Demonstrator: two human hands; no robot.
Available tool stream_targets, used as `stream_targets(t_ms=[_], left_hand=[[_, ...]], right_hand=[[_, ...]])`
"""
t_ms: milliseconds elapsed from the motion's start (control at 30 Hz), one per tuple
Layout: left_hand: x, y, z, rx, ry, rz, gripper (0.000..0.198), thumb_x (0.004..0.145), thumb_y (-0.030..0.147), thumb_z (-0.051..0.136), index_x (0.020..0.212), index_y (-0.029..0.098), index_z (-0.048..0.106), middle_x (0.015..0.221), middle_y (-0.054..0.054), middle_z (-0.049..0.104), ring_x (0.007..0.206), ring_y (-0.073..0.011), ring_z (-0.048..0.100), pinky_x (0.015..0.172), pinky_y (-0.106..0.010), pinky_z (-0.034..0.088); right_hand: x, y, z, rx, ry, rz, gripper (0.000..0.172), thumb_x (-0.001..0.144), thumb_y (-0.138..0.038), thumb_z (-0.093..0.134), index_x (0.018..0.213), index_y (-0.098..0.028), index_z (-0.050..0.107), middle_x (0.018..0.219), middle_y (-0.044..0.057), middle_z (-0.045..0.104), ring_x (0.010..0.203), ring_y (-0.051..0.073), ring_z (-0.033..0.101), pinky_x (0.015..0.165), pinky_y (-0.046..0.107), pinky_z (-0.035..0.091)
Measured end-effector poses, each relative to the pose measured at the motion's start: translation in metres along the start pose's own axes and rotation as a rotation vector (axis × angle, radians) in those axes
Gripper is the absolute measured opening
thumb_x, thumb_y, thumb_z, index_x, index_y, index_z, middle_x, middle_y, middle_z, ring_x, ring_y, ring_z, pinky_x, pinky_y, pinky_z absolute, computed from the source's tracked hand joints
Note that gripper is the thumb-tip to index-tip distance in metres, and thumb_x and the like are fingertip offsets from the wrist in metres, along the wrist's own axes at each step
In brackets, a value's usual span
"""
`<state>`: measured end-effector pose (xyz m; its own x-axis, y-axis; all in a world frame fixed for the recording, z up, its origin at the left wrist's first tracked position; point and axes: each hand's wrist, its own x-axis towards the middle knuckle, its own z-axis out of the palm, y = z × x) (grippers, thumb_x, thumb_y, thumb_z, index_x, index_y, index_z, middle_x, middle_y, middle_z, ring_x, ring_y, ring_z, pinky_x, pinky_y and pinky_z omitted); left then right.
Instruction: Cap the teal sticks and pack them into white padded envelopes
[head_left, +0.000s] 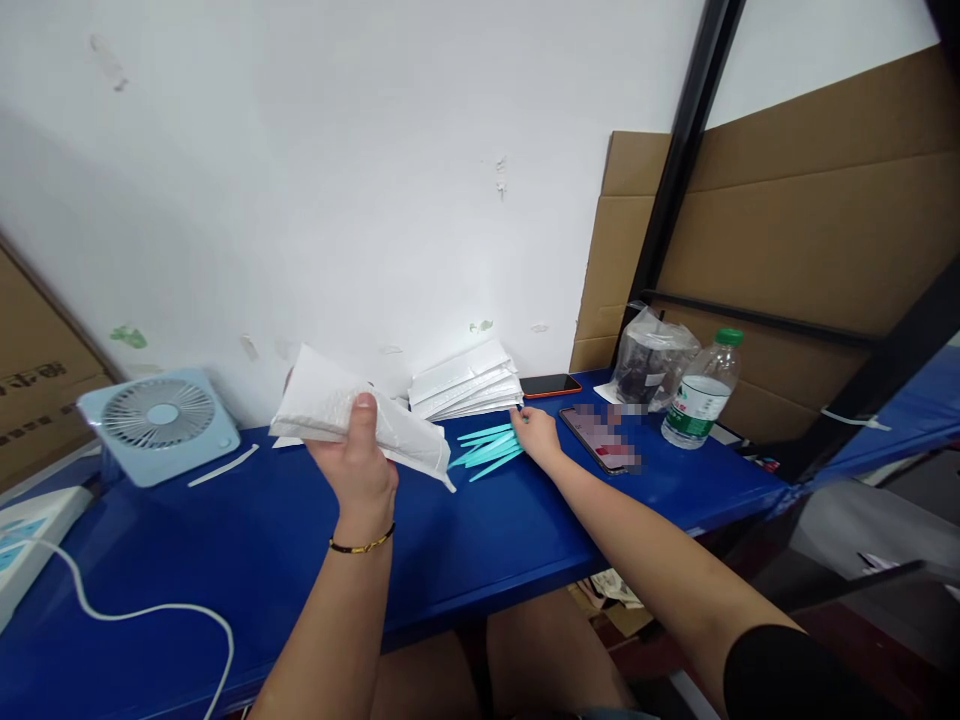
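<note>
My left hand [358,462] is raised above the blue table [465,540] and closed on a bundle of white padded bags [352,415], thumb on top. My right hand [535,432] reaches forward and rests on a small pile of teal strips [486,448] lying on the table, fingers curled at their far end. Whether it grips a strip I cannot make out. Just behind the strips, a stack of white envelopes [465,382] leans against the wall.
A light blue desk fan [159,424] stands at left, beside a white strip [223,466]. A white cable [150,612] runs over the near left. Two phones [550,385] [604,436], a plastic bag [651,362] and a water bottle [702,392] sit at right. Cardboard sheets [810,230] lean behind a black frame.
</note>
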<state>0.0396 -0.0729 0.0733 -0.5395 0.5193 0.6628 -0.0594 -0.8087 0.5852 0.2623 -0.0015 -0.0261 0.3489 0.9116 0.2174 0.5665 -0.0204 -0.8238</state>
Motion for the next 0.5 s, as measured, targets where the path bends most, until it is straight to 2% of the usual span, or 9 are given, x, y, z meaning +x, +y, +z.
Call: stream_targets(t_ms=[100, 167, 333, 400, 500], left_hand=[[0.0, 0.002, 0.006, 0.045, -0.129, -0.013, 0.064, 0.076, 0.038, 0.062, 0.13, 0.024, 0.032, 0.12, -0.008, 0.05, 0.107, -0.0194, 0.053, 0.096, -0.037, 0.041], [-0.001, 0.004, 0.015, 0.078, -0.261, 0.0, 0.067, 0.074, 0.038, 0.064, 0.131, 0.025, 0.031, 0.122, -0.008, 0.048, 0.105, -0.0198, 0.053, 0.092, -0.036, 0.043], [-0.003, 0.009, 0.043, 0.22, -0.612, 0.138, 0.06, 0.074, 0.036, 0.064, 0.127, 0.025, 0.037, 0.127, -0.007, 0.045, 0.112, -0.0223, 0.047, 0.093, -0.037, 0.042], [-0.002, 0.012, 0.054, 0.265, -0.687, 0.211, 0.057, 0.076, 0.036, 0.061, 0.127, 0.025, 0.037, 0.129, -0.006, 0.043, 0.115, -0.0224, 0.044, 0.095, -0.038, 0.04], [0.002, 0.017, 0.067, 0.286, -0.723, 0.289, 0.057, 0.078, 0.036, 0.059, 0.128, 0.025, 0.034, 0.13, -0.006, 0.042, 0.115, -0.0214, 0.044, 0.095, -0.037, 0.04]], right_hand=[[-0.001, 0.001, 0.005, -0.171, 0.004, -0.03, 0.04, 0.083, -0.05, 0.041, 0.067, -0.018, 0.059, 0.065, 0.008, 0.06, 0.069, 0.021, 0.057, 0.061, 0.027, 0.037], [-0.004, 0.001, 0.01, -0.264, -0.003, -0.039, 0.042, 0.084, -0.052, 0.037, 0.075, -0.019, 0.062, 0.073, 0.01, 0.062, 0.074, 0.023, 0.057, 0.064, 0.03, 0.037], [-0.01, -0.003, 0.017, -0.429, -0.026, -0.13, 0.044, 0.088, -0.047, 0.033, 0.081, -0.018, 0.064, 0.09, 0.011, 0.063, 0.091, 0.023, 0.054, 0.075, 0.031, 0.035], [-0.011, -0.004, 0.018, -0.478, -0.027, -0.164, 0.042, 0.089, -0.045, 0.034, 0.081, -0.017, 0.065, 0.096, 0.011, 0.062, 0.097, 0.023, 0.05, 0.08, 0.032, 0.034], [-0.011, -0.004, 0.018, -0.528, -0.029, -0.195, 0.042, 0.089, -0.044, 0.035, 0.083, -0.017, 0.066, 0.098, 0.011, 0.061, 0.097, 0.023, 0.049, 0.081, 0.033, 0.032]])
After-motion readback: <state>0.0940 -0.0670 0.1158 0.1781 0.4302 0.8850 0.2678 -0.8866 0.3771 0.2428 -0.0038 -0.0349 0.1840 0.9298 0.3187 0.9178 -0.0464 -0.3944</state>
